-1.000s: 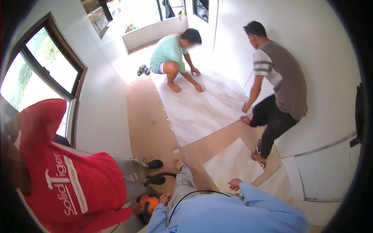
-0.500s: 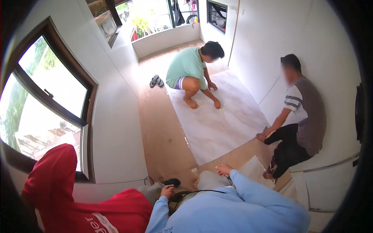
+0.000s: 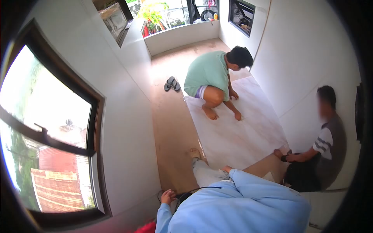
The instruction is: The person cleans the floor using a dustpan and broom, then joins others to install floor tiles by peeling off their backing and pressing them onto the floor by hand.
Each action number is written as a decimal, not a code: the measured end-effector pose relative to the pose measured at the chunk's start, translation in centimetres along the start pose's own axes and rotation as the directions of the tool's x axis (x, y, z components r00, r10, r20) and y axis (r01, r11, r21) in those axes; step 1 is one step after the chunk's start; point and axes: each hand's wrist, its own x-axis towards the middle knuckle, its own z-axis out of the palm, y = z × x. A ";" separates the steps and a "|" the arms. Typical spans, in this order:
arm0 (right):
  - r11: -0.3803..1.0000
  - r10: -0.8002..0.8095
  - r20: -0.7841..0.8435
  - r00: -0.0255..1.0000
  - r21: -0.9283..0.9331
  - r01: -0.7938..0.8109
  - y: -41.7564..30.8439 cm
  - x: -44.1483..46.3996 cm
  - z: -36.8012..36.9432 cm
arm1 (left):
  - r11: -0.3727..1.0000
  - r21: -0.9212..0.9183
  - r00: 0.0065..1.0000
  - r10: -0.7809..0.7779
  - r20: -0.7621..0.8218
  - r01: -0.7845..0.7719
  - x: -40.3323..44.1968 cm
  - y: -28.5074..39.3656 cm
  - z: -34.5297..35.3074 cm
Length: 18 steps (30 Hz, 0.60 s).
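My left hand (image 3: 168, 196) is low in the frame beside a black cable (image 3: 194, 190). Its fingers look loosely apart, with nothing visible in them. Only a small part of my right hand (image 3: 227, 169) shows, at my grey trouser leg (image 3: 206, 174); its fingers are mostly hidden. My bare foot (image 3: 195, 152) is on the brown floor board (image 3: 171, 136), close to the edge of a large pale marble-patterned sheet (image 3: 221, 143). A person in a green shirt (image 3: 208, 73) squats on that sheet with a hand touching it.
At the right wall sits another person (image 3: 332, 143), a hand near their foot. Black flip-flops (image 3: 172, 84) lie on the floor at the left of the sheet. A dark-framed window (image 3: 99, 128) fills the left wall. Red fabric (image 3: 147, 228) shows at the bottom edge.
My view has turned and shifted, and the person in red has almost left the frame. My foot now shows farther forward on the board. The person at the right sits lower.
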 end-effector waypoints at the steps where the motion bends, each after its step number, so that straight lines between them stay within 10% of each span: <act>1: 0.995 0.094 0.039 0.995 -0.045 -0.092 -3.2 1.2 -2.7 | 0.996 -0.084 1.000 -0.021 0.013 0.022 1.8 2.0 -0.3; 4: 0.983 -0.057 0.053 0.997 -0.174 0.065 -7.7 9.4 -7.3 | 0.997 -0.026 0.991 -0.072 -0.113 0.069 2.0 9.7 1.8; 7: 0.916 0.231 0.194 0.953 0.286 -0.280 -21.6 7.3 -18.4 | 0.971 0.206 0.973 -0.074 -0.218 0.120 5.6 16.3 2.6; 13: 0.926 0.143 0.204 0.969 0.319 -0.203 -30.3 16.4 -26.6 | 0.960 0.279 0.973 0.067 -0.221 -0.003 11.6 26.7 7.5; 18: 0.895 0.175 0.265 0.948 0.359 -0.266 -34.7 20.7 -28.9 | 0.390 0.862 0.928 0.308 0.209 -0.324 23.3 31.9 7.0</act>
